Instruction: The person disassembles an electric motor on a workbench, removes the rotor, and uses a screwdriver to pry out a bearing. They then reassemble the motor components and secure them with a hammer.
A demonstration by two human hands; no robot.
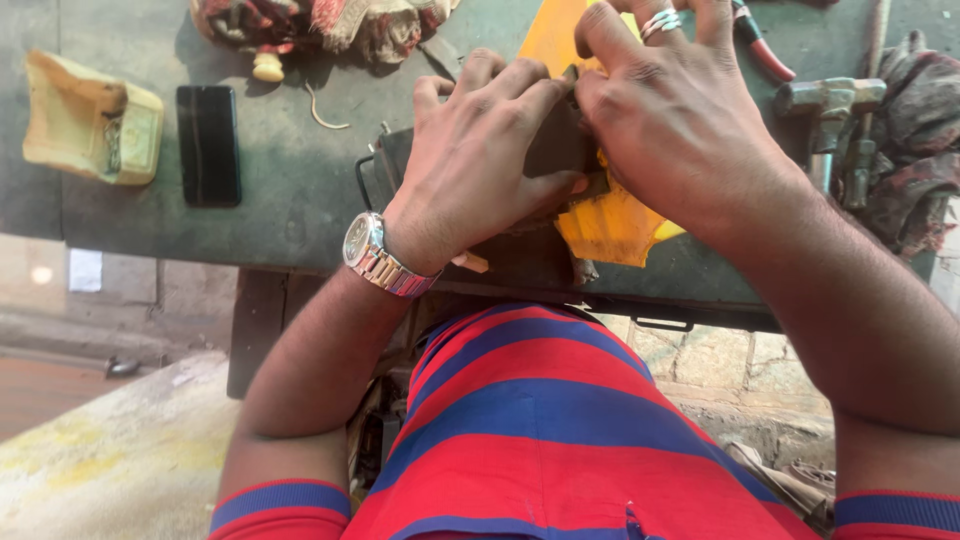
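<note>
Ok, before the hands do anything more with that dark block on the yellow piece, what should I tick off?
1. Left hand on the dark block: ok.
2. Right hand pressing at the block's edge: ok.
3. Yellow piece lying under the block: ok.
4. Block's working face visible: cannot tell, hands cover it.
5. Phone apart from the hands: ok.
6. Hammer within the right hand's reach: ok, likely.
</note>
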